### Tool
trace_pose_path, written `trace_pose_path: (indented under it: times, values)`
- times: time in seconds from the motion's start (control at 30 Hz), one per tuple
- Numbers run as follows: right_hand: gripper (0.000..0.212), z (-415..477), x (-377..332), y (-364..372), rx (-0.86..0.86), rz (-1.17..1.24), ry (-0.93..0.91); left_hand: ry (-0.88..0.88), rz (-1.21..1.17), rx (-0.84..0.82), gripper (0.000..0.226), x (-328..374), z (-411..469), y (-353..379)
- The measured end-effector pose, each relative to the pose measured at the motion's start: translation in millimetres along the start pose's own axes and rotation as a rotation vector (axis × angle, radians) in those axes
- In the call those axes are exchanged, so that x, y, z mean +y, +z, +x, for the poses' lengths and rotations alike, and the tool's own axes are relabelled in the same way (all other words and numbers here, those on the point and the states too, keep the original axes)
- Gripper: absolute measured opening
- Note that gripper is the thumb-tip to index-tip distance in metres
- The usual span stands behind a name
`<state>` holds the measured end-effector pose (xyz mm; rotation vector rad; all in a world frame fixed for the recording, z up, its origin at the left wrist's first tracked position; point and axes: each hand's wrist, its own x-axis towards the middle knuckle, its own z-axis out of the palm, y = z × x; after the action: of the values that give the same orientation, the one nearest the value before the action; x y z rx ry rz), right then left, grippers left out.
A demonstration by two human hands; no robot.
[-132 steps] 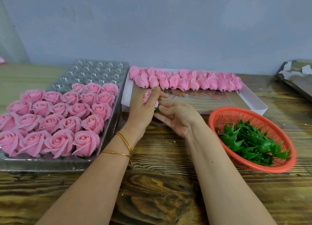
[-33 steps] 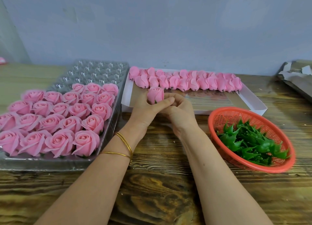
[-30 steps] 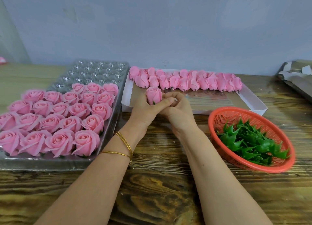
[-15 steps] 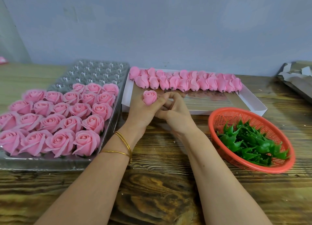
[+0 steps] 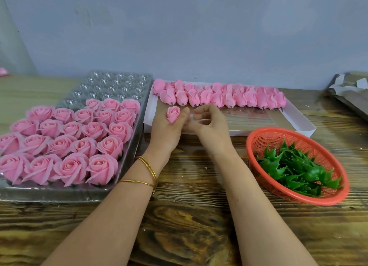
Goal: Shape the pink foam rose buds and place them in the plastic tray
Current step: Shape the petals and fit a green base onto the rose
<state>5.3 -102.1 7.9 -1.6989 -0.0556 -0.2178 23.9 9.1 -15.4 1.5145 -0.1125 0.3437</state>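
— Where's the one being worked?

— The rose bud (image 5: 172, 114) is up in the air over the near-left corner of the white box (image 5: 148, 116). The left hand (image 5: 167, 130) pinches it between thumb and fingers, clear of the bench (image 5: 189, 226).

— Why hold it that way?

— I'd say to steady its base while the petals are teased out; gripping low leaves the top free. The right hand (image 5: 209, 126) sits just beside it, fingers curled in towards the left thumb. It's blurred, so I can't tell whether it nips a petal or holds nothing.

— Which way does the bud point?

— Its long axis is roughly upright, with the narrow base down inside the fingers and the spiral face up, tipped towards the camera. It's narrower than the shaped roses (image 5: 79, 138), so the shaping looks unfinished.

— And the layout?

— A sensible flow, I think. The unshaped buds (image 5: 219, 96) lie on their sides in a row at the back of the box. The plastic tray (image 5: 111, 82) is to the left, with roses seated face up in its near pockets and bare pockets behind. The red basket (image 5: 278, 129) of green calyxes (image 5: 294, 168) is to the right.
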Motion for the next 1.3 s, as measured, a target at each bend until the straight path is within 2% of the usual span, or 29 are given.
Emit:
trace_pose_path:
  times: [0.07, 0.23, 0.37, 0.47, 0.53, 0.7, 0.8, 0.97, 1.13, 1.3]
  values:
    - [0.02, 1, -3, -3, 0.045, 0.086, -0.023, 0.0, 0.048, -0.044, 0.017, 1, -2, 0]
    - [0.015, 3, -6, -4, 0.064, 0.23, -0.083, 0.043, 0.198, -0.126, 0.031, 7, -8, 7]
    - [0.018, 2, -6, -2, 0.015, 0.228, -0.131, 0.079, 0.24, -0.156, 0.016, 7, -11, 10]
    - [0.022, 1, -7, 2, -0.009, 0.19, -0.163, 0.061, 0.332, -0.207, 0.023, 8, -11, 11]
    - [0.026, 0, -7, 4, -0.025, 0.158, -0.195, 0.042, 0.392, -0.228, 0.012, 7, -10, 12]
    - [0.049, -1, -4, 10, -0.069, 0.123, -0.232, 0.047, 0.452, -0.2, 0.008, 5, -10, 12]
    - [0.047, -2, -3, 12, -0.069, 0.122, -0.218, 0.066, 0.459, -0.176, 0.004, 3, -9, 12]
    - [0.044, -3, 2, 12, -0.136, 0.017, -0.232, 0.096, 0.371, -0.112, 0.032, -1, -8, 12]
    - [0.041, -6, 3, 10, -0.235, -0.118, -0.278, 0.094, 0.311, -0.048, 0.024, -4, -4, 15]
    - [0.034, -8, 0, 4, -0.307, -0.205, -0.295, 0.176, 0.439, -0.04, 0.028, -7, -2, 10]
